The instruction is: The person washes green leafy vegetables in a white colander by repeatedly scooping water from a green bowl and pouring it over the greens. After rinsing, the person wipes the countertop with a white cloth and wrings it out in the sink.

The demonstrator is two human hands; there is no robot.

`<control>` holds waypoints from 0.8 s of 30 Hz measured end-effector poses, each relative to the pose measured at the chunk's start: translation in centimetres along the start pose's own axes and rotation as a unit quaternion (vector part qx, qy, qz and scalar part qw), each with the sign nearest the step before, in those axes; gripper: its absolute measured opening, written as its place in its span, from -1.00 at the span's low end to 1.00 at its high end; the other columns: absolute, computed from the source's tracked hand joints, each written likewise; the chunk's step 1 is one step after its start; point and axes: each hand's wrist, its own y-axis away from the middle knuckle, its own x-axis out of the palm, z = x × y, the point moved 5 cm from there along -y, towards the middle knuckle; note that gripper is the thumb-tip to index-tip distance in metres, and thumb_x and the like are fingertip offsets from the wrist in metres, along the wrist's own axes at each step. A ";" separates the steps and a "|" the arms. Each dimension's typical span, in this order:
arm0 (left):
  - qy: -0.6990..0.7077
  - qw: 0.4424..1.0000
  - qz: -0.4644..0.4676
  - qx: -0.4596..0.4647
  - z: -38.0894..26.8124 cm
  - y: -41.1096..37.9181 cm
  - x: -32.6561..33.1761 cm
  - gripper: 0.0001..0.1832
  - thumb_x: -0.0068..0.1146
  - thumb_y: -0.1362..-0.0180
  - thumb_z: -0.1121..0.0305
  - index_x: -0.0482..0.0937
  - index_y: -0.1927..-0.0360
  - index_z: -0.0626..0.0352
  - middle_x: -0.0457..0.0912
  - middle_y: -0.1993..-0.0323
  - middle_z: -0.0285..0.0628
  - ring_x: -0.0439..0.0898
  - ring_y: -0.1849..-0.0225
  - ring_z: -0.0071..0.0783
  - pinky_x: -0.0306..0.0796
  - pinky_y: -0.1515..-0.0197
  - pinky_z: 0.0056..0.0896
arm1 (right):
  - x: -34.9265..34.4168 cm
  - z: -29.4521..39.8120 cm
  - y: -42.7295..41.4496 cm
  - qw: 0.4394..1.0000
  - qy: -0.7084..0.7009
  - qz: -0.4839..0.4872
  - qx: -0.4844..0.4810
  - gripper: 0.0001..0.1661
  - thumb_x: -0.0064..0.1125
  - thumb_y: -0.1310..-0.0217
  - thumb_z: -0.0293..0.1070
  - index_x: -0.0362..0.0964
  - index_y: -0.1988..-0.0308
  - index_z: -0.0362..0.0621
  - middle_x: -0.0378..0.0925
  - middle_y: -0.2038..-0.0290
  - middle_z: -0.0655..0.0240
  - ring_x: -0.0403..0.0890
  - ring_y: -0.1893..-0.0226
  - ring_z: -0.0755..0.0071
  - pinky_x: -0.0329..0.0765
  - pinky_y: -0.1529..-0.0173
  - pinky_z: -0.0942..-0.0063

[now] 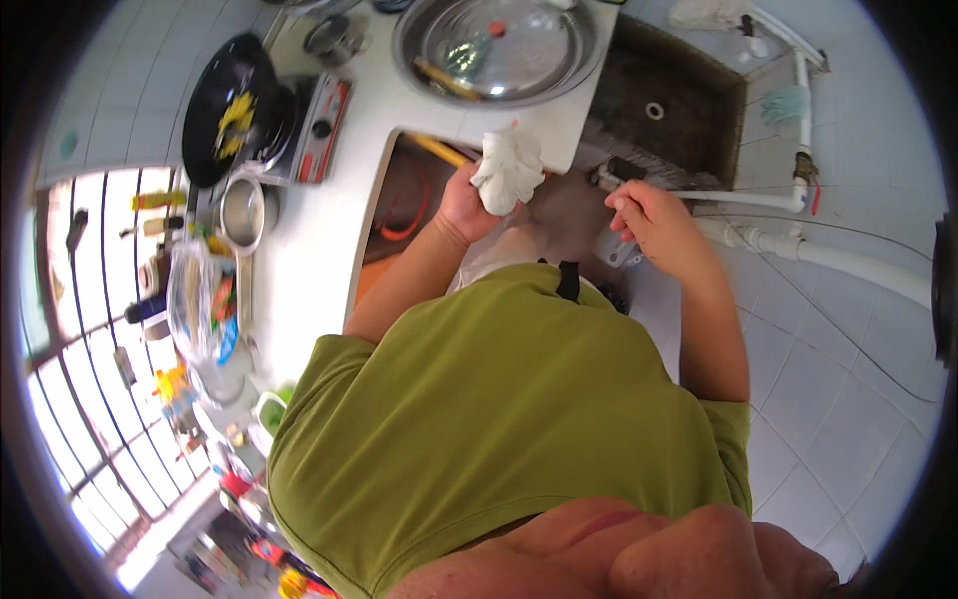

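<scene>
My left hand (465, 206) is closed round a crumpled white item (509, 171), which looks like a cloth, in front of my body. Lower and to its right, my right hand (645, 223) has loosely curled fingers, with nothing visible between them. That hand is close to a white pipe (722, 196) and a small tap (610, 177); whether it touches either is unclear. A yellow bar or handle (438, 150) shows beyond my left hand, in the opening of the white counter (310, 247).
A large steel pan with a clear lid (524, 52) sits on the counter. At left, a black wok (213, 112) holding yellow food is on a portable gas stove (320, 131), beside a steel saucepan (243, 213). A dark sink basin (666, 105) lies at upper right.
</scene>
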 end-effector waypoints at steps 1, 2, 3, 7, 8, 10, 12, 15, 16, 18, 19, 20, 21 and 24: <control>0.020 0.999 0.032 -0.018 -0.6 -1.4 1.5 -0.50 -0.34 -0.25 0.17 0.30 -0.24 0.01 0.41 -0.17 -0.17 0.44 -0.11 -0.16 0.42 0.06 -0.12 | -1.1 -1.6 -0.8 0.999 -0.018 -0.039 0.023 -0.76 -0.01 -0.31 -0.31 0.45 0.23 -0.27 0.53 0.49 0.34 0.51 0.55 0.53 0.48 0.39 0.53; -0.008 0.999 0.036 -0.034 -1.0 -3.1 2.7 -0.49 -0.35 -0.26 0.16 0.26 -0.27 0.01 0.39 -0.19 -0.17 0.44 -0.10 -0.15 0.41 0.06 -0.10 | -2.3 -3.3 -1.5 0.995 -0.037 -0.080 0.045 -0.75 0.02 -0.30 -0.28 0.46 0.23 -0.26 0.53 0.49 0.34 0.51 0.54 0.54 0.47 0.40 0.52; -0.021 0.994 0.094 -0.043 -1.4 -4.9 3.3 -0.46 -0.29 -0.25 0.17 0.19 -0.32 -0.02 0.35 -0.22 -0.18 0.43 -0.13 -0.14 0.41 0.02 -0.08 | -3.5 -5.0 -2.2 0.989 -0.056 -0.116 0.065 -0.74 0.04 -0.28 -0.25 0.47 0.24 -0.25 0.54 0.50 0.33 0.51 0.54 0.54 0.46 0.41 0.51; -0.064 0.988 0.139 -0.033 -2.7 -10.5 9.1 -0.33 -0.05 -0.13 0.44 0.12 -0.36 -0.05 0.35 -0.21 -0.19 0.40 -0.16 -0.21 0.31 -0.21 -0.10 | -8.0 -9.9 -3.9 0.959 -0.076 -0.251 0.102 -0.72 0.12 -0.25 -0.24 0.47 0.23 -0.28 0.53 0.51 0.36 0.49 0.57 0.58 0.43 0.45 0.54; -0.082 0.988 0.123 -0.053 -2.9 -12.3 9.8 -0.33 -0.04 -0.09 0.52 0.17 -0.33 -0.03 0.39 -0.14 -0.22 0.44 -0.12 -0.26 0.33 -0.18 -0.14 | -8.9 -9.9 -4.2 0.951 -0.081 -0.277 0.110 -0.72 0.13 -0.24 -0.24 0.47 0.24 -0.28 0.52 0.51 0.36 0.48 0.57 0.58 0.42 0.47 0.55; -0.118 0.986 0.087 -0.085 -2.7 -15.8 11.1 -0.37 -0.03 -0.07 0.60 0.24 -0.28 0.00 0.45 -0.07 -0.24 0.48 -0.07 -0.31 0.37 -0.14 -0.19 | -10.6 -9.7 -4.3 0.937 -0.088 -0.317 0.120 -0.73 0.15 -0.23 -0.25 0.48 0.24 -0.27 0.52 0.52 0.37 0.47 0.59 0.58 0.42 0.48 0.56; -0.162 0.980 0.055 -0.101 -2.4 -19.8 12.5 -0.42 -0.02 -0.09 0.62 0.28 -0.23 0.03 0.47 -0.04 -0.22 0.49 -0.05 -0.32 0.40 -0.10 -0.20 | -12.5 -9.5 -5.6 0.925 -0.095 -0.349 0.114 -0.74 0.16 -0.23 -0.26 0.48 0.25 -0.26 0.52 0.52 0.37 0.47 0.60 0.59 0.42 0.49 0.57; -0.187 0.977 0.020 -0.101 -1.0 -24.3 14.9 -0.52 0.01 -0.15 0.59 0.32 -0.17 0.07 0.48 -0.02 -0.22 0.50 -0.05 -0.30 0.42 -0.09 -0.16 | -16.3 -10.7 -8.0 0.908 -0.121 -0.381 0.126 -0.71 0.17 -0.21 -0.22 0.48 0.25 -0.26 0.53 0.52 0.36 0.49 0.60 0.56 0.45 0.46 0.53; -0.194 0.976 -0.016 -0.102 -0.6 -25.4 15.6 -0.53 0.03 -0.16 0.57 0.32 -0.16 0.07 0.48 -0.02 -0.21 0.50 -0.06 -0.29 0.43 -0.08 -0.13 | -18.2 -10.8 -8.9 0.902 -0.096 -0.406 0.114 -0.70 0.18 -0.21 -0.21 0.49 0.24 -0.25 0.53 0.51 0.34 0.51 0.58 0.51 0.46 0.43 0.50; -0.195 0.976 -0.013 -0.099 0.7 -28.6 15.9 -0.53 0.00 -0.19 0.54 0.30 -0.19 0.05 0.46 -0.05 -0.21 0.49 -0.08 -0.28 0.42 -0.09 -0.12 | -22.7 -11.3 -11.2 0.889 -0.042 -0.447 0.087 -0.68 0.19 -0.19 -0.19 0.49 0.24 -0.25 0.55 0.49 0.30 0.56 0.53 0.42 0.49 0.37 0.44; -0.197 0.976 -0.013 -0.097 1.2 -30.0 16.4 -0.53 -0.02 -0.20 0.52 0.29 -0.21 0.03 0.45 -0.07 -0.21 0.49 -0.09 -0.27 0.42 -0.10 -0.11 | -25.2 -11.2 -12.5 0.867 0.042 -0.490 0.082 -0.62 0.19 -0.17 -0.11 0.49 0.21 -0.24 0.58 0.45 0.24 0.59 0.43 0.24 0.50 0.24 0.35; -0.194 0.978 0.005 -0.077 1.6 -31.4 17.0 -0.53 -0.10 -0.21 0.55 0.27 -0.21 0.02 0.43 -0.10 -0.19 0.47 -0.11 -0.22 0.42 -0.09 -0.03 | -27.8 -10.8 -13.5 0.841 0.108 -0.525 0.074 -0.51 0.19 -0.15 -0.02 0.48 0.16 -0.25 0.58 0.35 0.16 0.58 0.28 0.12 0.49 0.16 0.26; -0.195 0.978 -0.007 -0.080 2.1 -32.8 17.2 -0.52 -0.11 -0.21 0.56 0.26 -0.22 0.02 0.42 -0.11 -0.19 0.47 -0.12 -0.21 0.42 -0.09 -0.01 | -30.1 -10.2 -14.9 0.823 0.128 -0.550 0.060 -0.44 0.19 -0.12 0.04 0.45 0.12 -0.26 0.56 0.29 0.14 0.57 0.24 0.09 0.49 0.15 0.23; -0.198 0.975 -0.029 -0.095 3.4 -36.5 18.2 -0.52 -0.18 -0.23 0.55 0.22 -0.24 0.00 0.38 -0.16 -0.16 0.46 -0.14 -0.16 0.41 -0.09 0.08 | -34.8 -7.5 -18.6 0.775 0.204 -0.596 0.049 -0.30 0.23 -0.05 0.13 0.43 0.06 -0.28 0.50 0.16 0.07 0.51 0.11 0.05 0.46 0.06 0.19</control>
